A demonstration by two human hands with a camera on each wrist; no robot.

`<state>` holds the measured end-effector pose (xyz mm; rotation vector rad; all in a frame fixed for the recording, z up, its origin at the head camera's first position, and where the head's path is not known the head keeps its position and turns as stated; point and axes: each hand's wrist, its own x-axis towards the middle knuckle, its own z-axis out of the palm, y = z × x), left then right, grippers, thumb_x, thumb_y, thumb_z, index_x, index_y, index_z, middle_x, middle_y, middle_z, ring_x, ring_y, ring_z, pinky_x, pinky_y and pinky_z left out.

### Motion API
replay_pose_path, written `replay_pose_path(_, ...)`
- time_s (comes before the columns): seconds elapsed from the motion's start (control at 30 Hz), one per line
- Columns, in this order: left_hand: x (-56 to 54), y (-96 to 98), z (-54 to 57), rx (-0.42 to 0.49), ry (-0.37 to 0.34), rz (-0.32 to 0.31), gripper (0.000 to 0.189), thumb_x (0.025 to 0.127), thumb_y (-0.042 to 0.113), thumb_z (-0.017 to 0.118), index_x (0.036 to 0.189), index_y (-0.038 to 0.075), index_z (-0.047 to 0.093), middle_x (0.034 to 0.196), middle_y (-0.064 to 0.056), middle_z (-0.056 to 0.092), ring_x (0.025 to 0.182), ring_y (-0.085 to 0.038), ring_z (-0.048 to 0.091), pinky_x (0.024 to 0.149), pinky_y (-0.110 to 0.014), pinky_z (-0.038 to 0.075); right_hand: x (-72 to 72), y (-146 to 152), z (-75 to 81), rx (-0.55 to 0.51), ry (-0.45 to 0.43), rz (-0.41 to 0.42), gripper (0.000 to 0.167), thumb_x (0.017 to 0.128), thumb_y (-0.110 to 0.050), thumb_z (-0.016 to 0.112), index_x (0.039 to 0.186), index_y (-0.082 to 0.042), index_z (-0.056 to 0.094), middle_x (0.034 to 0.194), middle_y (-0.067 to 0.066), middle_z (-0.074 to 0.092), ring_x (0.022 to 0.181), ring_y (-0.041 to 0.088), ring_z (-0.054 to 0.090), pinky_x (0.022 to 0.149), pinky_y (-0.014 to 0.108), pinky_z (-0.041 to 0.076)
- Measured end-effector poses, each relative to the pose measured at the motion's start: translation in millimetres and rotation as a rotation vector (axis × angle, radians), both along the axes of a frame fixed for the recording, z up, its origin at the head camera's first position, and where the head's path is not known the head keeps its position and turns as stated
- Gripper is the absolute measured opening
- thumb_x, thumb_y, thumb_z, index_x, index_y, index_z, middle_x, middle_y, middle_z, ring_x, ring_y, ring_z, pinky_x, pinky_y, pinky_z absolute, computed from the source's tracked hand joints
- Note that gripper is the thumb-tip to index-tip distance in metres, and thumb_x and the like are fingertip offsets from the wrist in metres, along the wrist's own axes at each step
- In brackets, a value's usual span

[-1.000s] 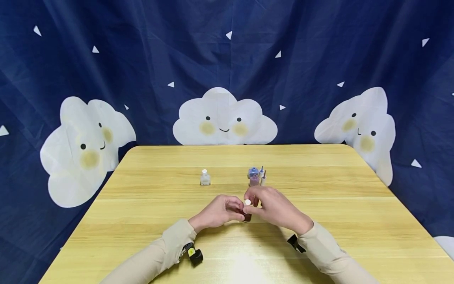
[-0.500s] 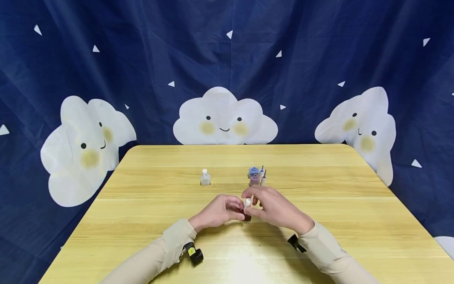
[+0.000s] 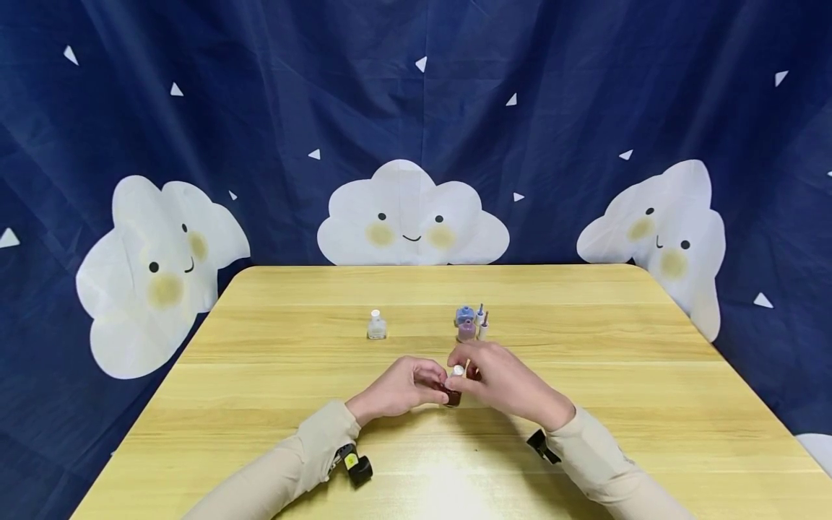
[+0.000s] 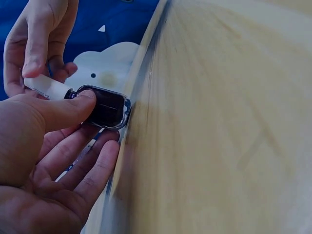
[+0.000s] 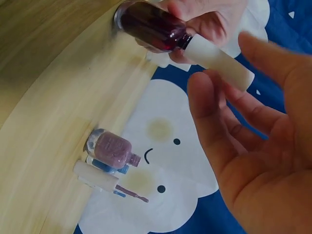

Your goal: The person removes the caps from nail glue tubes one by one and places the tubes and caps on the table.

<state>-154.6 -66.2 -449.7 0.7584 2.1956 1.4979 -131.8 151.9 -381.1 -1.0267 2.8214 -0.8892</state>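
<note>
In the head view my left hand (image 3: 406,388) pinches a dark red nail polish bottle (image 3: 453,398) by its body, just above the table. The left wrist view shows the thumb pressing the flat side of the bottle (image 4: 108,108), fingers behind it. My right hand (image 3: 497,379) has its fingers curled around the white cap (image 5: 219,61). That cap sits in line with the bottle, and a dark strip of neck shows between them. Some right fingers stand a little apart from the cap in the right wrist view; exact contact is partly hidden.
Beyond the right hand stand an uncapped blue polish bottle (image 3: 464,315) and a purple one (image 3: 466,331). Beside them two white caps (image 3: 483,331) stand with brushes upward. A clear bottle with a white cap (image 3: 376,326) stands further left on the wooden table (image 3: 292,375).
My right fingers have shifted around the white cap, which leaned and rose slightly, then came lower and a little to the right. My left hand and the other bottles stay put.
</note>
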Motion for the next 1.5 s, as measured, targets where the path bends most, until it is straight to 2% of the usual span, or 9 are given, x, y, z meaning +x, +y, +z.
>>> replay_pose_path(0.13, 0.4, 0.2, -0.4, -0.001, 0.0, 0.005, 0.016, 0.088, 0.009, 0.08, 0.103, 0.01, 0.073, 0.103, -0.003, 0.079, 0.095, -0.012, 0.073, 0.094, -0.027, 0.053, 0.0, 0.1, 3.1, 0.008, 0.025, -0.024, 0.007, 0.093, -0.017, 0.076, 0.09, -0.017, 0.069, 0.074, -0.013, 0.06, 0.065, 0.001, 0.052, 0.059, 0.021, 0.048)
replay_pose_path(0.27, 0.4, 0.8, -0.1, -0.001, 0.003, 0.003, 0.016, 0.088, 0.009, 0.08, 0.102, 0.01, 0.073, 0.103, -0.003, 0.079, 0.095, -0.012, 0.073, 0.094, -0.027, 0.054, 1.0, 1.7, 6.6, 0.013, 0.009, -0.03, 0.008, 0.092, -0.013, 0.074, 0.087, -0.017, 0.069, 0.069, -0.014, 0.059, 0.061, 0.0, 0.05, 0.057, 0.021, 0.047)
replay_pose_path(0.37, 0.3, 0.9, 0.1, -0.003, 0.004, 0.001, 0.016, 0.088, 0.009, 0.08, 0.102, 0.01, 0.073, 0.102, -0.003, 0.079, 0.095, -0.012, 0.073, 0.094, -0.028, 0.054, 1.4, 2.7, 7.8, 0.014, 0.003, -0.027, 0.002, 0.092, -0.012, 0.073, 0.092, -0.013, 0.071, 0.073, -0.012, 0.063, 0.063, -0.001, 0.054, 0.059, 0.021, 0.049)
replay_pose_path(0.53, 0.3, 0.5, -0.1, 0.001, 0.007, -0.001, 0.016, 0.088, 0.009, 0.08, 0.102, 0.01, 0.073, 0.101, -0.004, 0.079, 0.094, -0.013, 0.073, 0.096, -0.031, 0.053, 3.3, 5.0, 10.7, 0.013, 0.022, 0.001, 0.008, 0.09, -0.006, 0.072, 0.098, -0.007, 0.072, 0.084, -0.005, 0.07, 0.072, 0.0, 0.062, 0.067, 0.022, 0.055)
replay_pose_path(0.8, 0.7, 0.4, -0.9, 0.019, -0.01, 0.001, 0.015, 0.088, 0.008, 0.079, 0.102, 0.008, 0.072, 0.101, -0.006, 0.079, 0.093, -0.012, 0.073, 0.094, -0.028, 0.054, 6.7, 12.4, 22.1, 0.02, 0.041, 0.019, 0.011, 0.089, -0.002, 0.071, 0.097, -0.009, 0.071, 0.093, -0.002, 0.072, 0.079, 0.002, 0.066, 0.072, 0.028, 0.06)
replay_pose_path(1.07, 0.7, 0.4, -2.0, 0.037, -0.03, 0.009, 0.015, 0.087, 0.006, 0.079, 0.101, 0.007, 0.072, 0.101, -0.007, 0.079, 0.092, -0.013, 0.073, 0.092, -0.027, 0.054, 5.9, 23.0, 28.0, 0.135, 0.079, 0.021, 0.017, 0.084, 0.0, 0.078, 0.094, -0.012, 0.07, 0.089, -0.007, 0.07, 0.082, 0.006, 0.066, 0.074, 0.028, 0.057)
replay_pose_path(1.27, 1.2, -0.3, -1.7, 0.02, -0.023, 0.019, 0.016, 0.087, 0.007, 0.08, 0.101, 0.008, 0.072, 0.101, -0.005, 0.079, 0.092, -0.013, 0.073, 0.093, -0.028, 0.053, 5.6, 26.1, 26.4, 0.268, 0.047, -0.008, 0.018, 0.084, -0.003, 0.078, 0.097, -0.014, 0.073, 0.091, -0.007, 0.071, 0.083, 0.01, 0.065, 0.072, 0.03, 0.054)
replay_pose_path(1.5, 1.9, -0.6, -0.4, 0.005, -0.014, 0.023, 0.016, 0.088, 0.009, 0.08, 0.102, 0.01, 0.072, 0.101, -0.004, 0.079, 0.092, -0.012, 0.072, 0.095, -0.032, 0.052, 0.0, 32.0, 21.2, 0.259, 0.039, 0.033, 0.02, 0.087, 0.003, 0.073, 0.103, -0.009, 0.075, 0.101, 0.0, 0.074, 0.093, 0.018, 0.07, 0.083, 0.037, 0.058)
